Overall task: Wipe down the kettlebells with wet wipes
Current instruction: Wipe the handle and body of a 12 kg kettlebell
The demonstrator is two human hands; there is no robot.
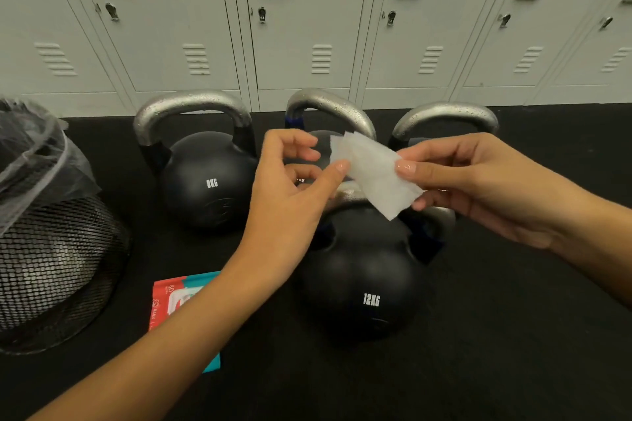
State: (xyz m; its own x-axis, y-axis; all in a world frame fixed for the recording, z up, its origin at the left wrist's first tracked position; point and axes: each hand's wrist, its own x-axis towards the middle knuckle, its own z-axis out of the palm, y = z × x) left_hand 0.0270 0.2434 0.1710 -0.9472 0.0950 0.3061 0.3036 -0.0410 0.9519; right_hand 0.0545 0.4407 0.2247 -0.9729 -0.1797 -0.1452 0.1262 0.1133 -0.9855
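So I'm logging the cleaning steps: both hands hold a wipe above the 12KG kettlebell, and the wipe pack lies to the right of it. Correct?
Not quite. The head view shows the wipe pack lying left of the 12KG kettlebell, under the left forearm. The rest holds: the left hand and right hand hold the wipe above it.

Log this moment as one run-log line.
left hand: pinches wet wipe | right hand: pinches wet wipe | 12KG kettlebell: below, untouched

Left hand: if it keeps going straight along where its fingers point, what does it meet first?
The left hand points right, toward the wet wipe it already pinches; beyond that, probably the right hand gripping the other end. Depth is unclear.
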